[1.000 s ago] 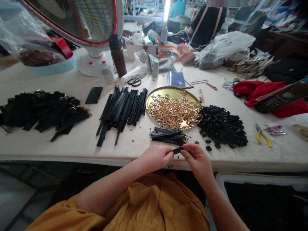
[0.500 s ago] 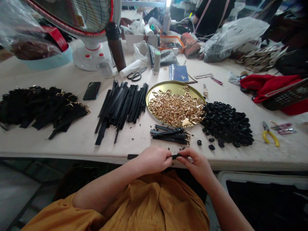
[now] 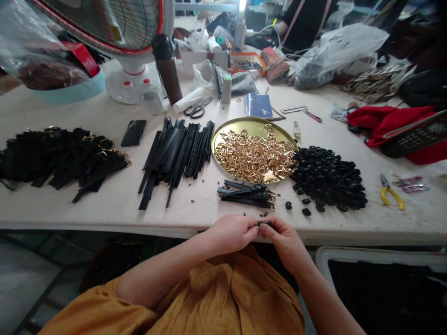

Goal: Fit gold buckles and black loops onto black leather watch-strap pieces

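My left hand (image 3: 234, 232) and my right hand (image 3: 281, 232) meet at the table's front edge, fingers pinched together. Between them shows a short piece of a black strap (image 3: 264, 223), gripped from both sides; the rest is mostly covered by my hands. Just beyond lies a small stack of black straps with gold buckles (image 3: 246, 195). Behind that stack, a round gold tray (image 3: 289, 137) holds many gold buckles (image 3: 253, 156). Right of the tray is a heap of small black loops (image 3: 330, 179). Plain black straps (image 3: 176, 153) lie in a bunch left of the tray.
Far left is a pile of black straps with gold fittings (image 3: 59, 156). A phone (image 3: 133, 133), scissors (image 3: 198, 109), a blue booklet (image 3: 258, 106) and yellow-handled pliers (image 3: 391, 195) lie on the table. A fan (image 3: 127, 81) and a dark bottle (image 3: 168, 70) stand at the back left.
Both hands have shifted slightly right and closer together. Less of the black strap shows between them, and its tail left of my left hand is now mostly hidden.
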Demonstrator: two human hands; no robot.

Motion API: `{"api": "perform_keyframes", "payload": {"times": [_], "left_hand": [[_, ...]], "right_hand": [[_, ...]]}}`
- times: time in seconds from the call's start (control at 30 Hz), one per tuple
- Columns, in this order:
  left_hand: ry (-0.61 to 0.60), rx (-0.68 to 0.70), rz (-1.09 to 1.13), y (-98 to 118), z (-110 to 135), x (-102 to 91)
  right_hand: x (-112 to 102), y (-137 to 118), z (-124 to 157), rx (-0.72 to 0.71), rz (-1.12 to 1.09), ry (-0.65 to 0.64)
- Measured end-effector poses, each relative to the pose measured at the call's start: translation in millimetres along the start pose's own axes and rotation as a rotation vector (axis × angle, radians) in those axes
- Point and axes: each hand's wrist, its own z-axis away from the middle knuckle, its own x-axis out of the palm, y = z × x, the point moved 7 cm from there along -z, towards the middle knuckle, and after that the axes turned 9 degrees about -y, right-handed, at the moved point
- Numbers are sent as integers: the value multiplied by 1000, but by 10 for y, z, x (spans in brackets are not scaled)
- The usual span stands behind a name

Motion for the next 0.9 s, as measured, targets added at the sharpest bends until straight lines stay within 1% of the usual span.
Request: {"api": "perform_keyframes", "payload": {"times": [0.03, 0.1, 0.13, 0.2, 0.27, 0.3, 0.37, 0.4, 0.47, 0.53, 0.6, 0.67, 0.73, 0.8, 0.83, 0.9], "left_hand": [[-30, 6, 23, 2, 7, 12], [-86, 0, 89, -10, 33, 42], [-86, -8, 119, -19, 50, 45], [-27, -23, 163, -34, 80, 27], [39, -17, 210, -33, 99, 7], [51, -11, 239, -32, 101, 4], [56, 11, 303, -40, 91, -18], [65, 28, 335, -52, 81, -47], [113, 39, 407, -118, 50, -134], [165, 6, 509, -234, 4, -207], [201, -46, 613, -352, -45, -237], [208, -62, 671, -416, -85, -237], [215, -61, 688, -452, -101, -236], [221, -67, 704, -490, -103, -235], [224, -70, 721, -509, -107, -236], [242, -73, 758, -540, -133, -257]], "right_hand": [[-18, 7, 6, 3, 0, 7], [-81, 19, 13, -15, -3, 71], [-103, 27, 16, -30, -13, 114], [-66, 56, 16, -48, -64, 156], [67, 86, 5, -42, -137, 126], [138, 84, -2, -39, -159, 99], [204, 21, -25, -45, -122, 62], [181, -47, -51, -61, -59, 59], [25, -252, -157, -125, 131, 92], [-217, -517, -345, -231, 356, 196], [-414, -742, -615, -294, 646, 314], [-473, -835, -955, -258, 938, 327], [-476, -820, -1253, -164, 1115, 299], [-459, -794, -1410, -106, 1179, 276], [-449, -799, -1426, -108, 1167, 274], [-436, -839, -1346, -160, 1031, 278]]}}
